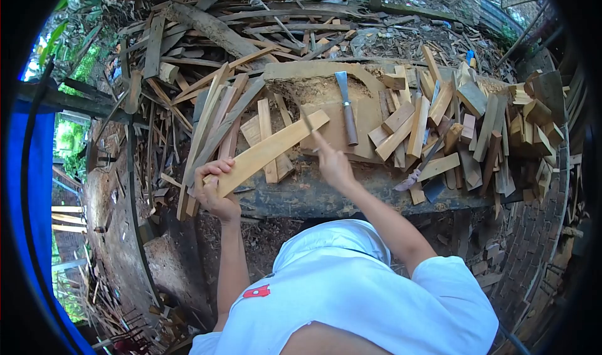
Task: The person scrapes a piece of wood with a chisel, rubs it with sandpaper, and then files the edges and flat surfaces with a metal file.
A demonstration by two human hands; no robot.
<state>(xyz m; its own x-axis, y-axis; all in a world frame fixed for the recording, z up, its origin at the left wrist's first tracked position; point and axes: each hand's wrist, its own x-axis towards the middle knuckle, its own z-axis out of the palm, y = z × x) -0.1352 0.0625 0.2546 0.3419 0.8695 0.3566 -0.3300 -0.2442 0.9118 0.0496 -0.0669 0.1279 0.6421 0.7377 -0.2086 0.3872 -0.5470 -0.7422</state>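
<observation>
Two hands: left hand (214, 189) grips plank (269, 149); right hand (332, 166) touches it.

Outdoor woodworking yard: heaped offcut slats (207, 54), stacked wood blocks (476, 129), chisel (345, 107) on log counter (313, 195), bare earth.

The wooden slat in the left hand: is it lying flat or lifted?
Lifted: the left hand grips one end of the wooden slat, which slants upward.

Long pale wooden slat (269, 150), tilted, far end on workbench block.
</observation>
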